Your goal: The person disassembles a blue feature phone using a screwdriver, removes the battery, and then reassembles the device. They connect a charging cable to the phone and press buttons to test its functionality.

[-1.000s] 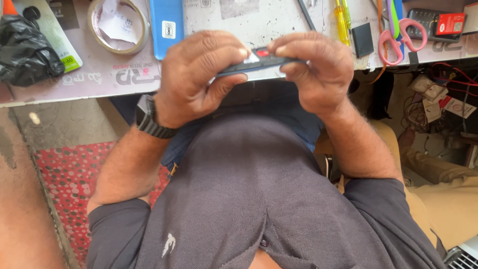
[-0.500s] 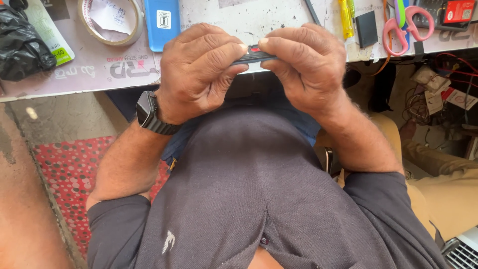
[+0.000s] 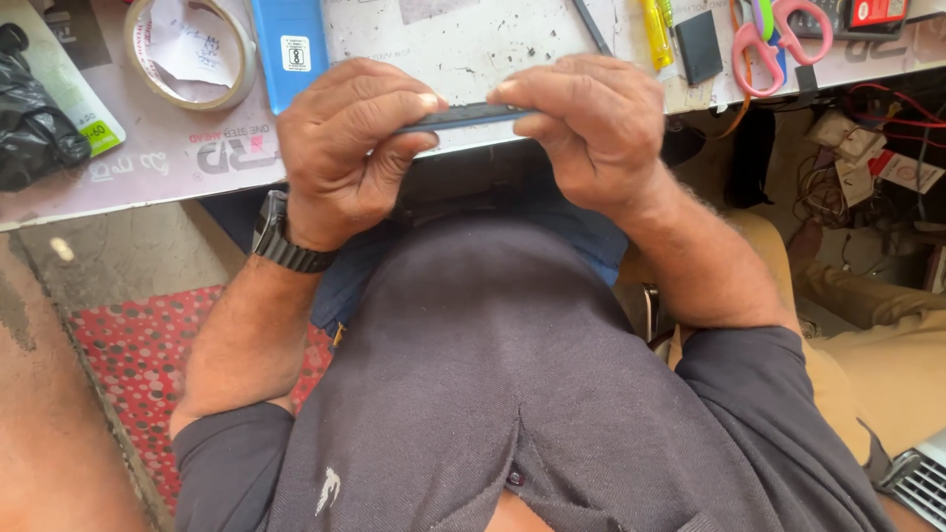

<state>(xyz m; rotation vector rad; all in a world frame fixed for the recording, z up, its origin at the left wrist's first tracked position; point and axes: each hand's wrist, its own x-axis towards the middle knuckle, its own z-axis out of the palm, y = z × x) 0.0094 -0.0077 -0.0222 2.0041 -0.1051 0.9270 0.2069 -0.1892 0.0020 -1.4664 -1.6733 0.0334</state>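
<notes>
Evidently mid-prying, both hands, left hand and right hand, have fingers pinching a thin dark phone edge-on above the bench; steady grip seems needed.

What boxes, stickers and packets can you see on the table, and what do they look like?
Blue box: top middle-left, a long rectangle with a small white sticker.
Green and white card: top left, beside a black bag.
Red and black packet: top right corner, mostly cut off.
Red and white label: right, below the table edge, among wires.
</notes>
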